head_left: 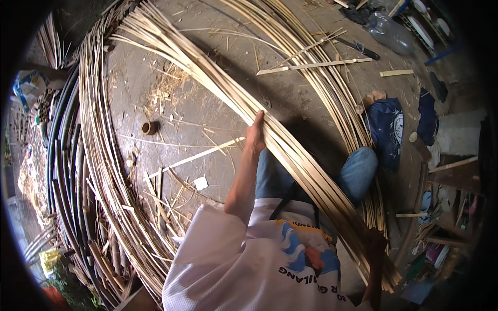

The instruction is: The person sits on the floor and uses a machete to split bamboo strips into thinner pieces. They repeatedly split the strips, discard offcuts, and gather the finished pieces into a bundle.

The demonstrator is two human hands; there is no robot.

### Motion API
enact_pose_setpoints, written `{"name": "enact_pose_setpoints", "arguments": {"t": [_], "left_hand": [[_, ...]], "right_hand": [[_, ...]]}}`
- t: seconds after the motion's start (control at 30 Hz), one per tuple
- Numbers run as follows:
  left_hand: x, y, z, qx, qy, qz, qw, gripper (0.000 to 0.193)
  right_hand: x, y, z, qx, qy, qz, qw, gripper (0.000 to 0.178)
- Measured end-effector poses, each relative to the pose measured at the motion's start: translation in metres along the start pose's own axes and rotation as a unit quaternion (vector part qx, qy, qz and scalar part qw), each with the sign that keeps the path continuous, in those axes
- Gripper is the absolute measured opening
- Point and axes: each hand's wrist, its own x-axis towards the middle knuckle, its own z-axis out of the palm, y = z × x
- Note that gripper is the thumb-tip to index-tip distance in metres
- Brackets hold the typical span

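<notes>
Lying around the strip bundle (298,150) in left grip (255,135), seemingly right grip (374,242) too: cane pile (96,119), clear bottle (390,32).

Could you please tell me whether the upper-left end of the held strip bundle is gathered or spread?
Spread: the bundle of strips fans into separate tips there, while the strips lie close together beside the left hand.

Dark shadow obscures the right grip (374,241) at the pale strips (290,150).

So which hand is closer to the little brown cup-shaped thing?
Left. The left hand, on the pale strips, is right of the brown cup-shaped thing; the right hand, near their lower end, is much farther right.
</notes>
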Motion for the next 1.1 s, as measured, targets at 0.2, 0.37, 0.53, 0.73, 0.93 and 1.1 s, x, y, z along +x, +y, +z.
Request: {"name": "enact_pose_setpoints", "arguments": {"t": [0.2, 0.37, 0.53, 0.73, 0.93, 1.1], "left_hand": [[-0.003, 0.0, -0.044, 0.012, -0.018, 0.207, 0.978, 0.088], [-0.009, -0.025, -0.214, 0.107, 0.276, 0.192, 0.936, 0.039], [-0.019, -0.067, -0.209, 0.475, 0.302, 0.025, 0.826, 0.048], [-0.02, -0.067, -0.17, 0.571, 0.331, 0.045, 0.749, 0.053], [-0.047, 0.007, -0.173, 0.146, 0.257, 0.337, 0.894, 0.024], [-0.1, 0.139, -0.147, -0.028, 0.34, 0.437, 0.832, 0.027]], "right_hand": [[0.024, -0.011, -0.012, 0.059, -0.104, 0.091, 0.989, 0.036], [0.031, -0.006, -0.004, 0.185, 0.131, 0.106, 0.968, 0.037], [0.074, -0.023, -0.046, 0.254, 0.113, 0.11, 0.954, 0.035], [0.086, -0.044, -0.068, 0.253, 0.102, 0.077, 0.959, 0.035], [0.095, -0.038, -0.071, 0.303, 0.142, 0.098, 0.937, 0.034], [0.149, -0.075, -0.077, 0.463, 0.192, 0.08, 0.862, 0.034]]}}
